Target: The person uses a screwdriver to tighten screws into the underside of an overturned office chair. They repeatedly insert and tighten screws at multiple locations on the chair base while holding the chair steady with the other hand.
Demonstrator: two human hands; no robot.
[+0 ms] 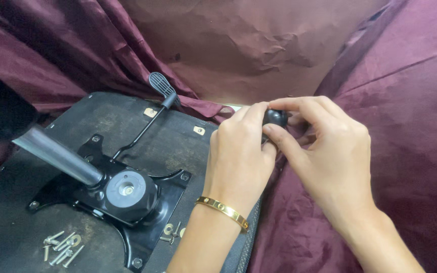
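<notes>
Both my hands meet at a small black round knob held above the right edge of an upturned black chair seat. My left hand, with a gold bracelet on its wrist, presses its fingers against the knob's left side. My right hand pinches the knob between thumb and forefinger from the right. What the knob sits on is hidden behind my fingers.
A black metal mechanism plate is bolted to the seat, with a grey cylinder and a lever with a ribbed paddle handle. Several loose screws and washers lie near the front. Dark red cloth drapes all around.
</notes>
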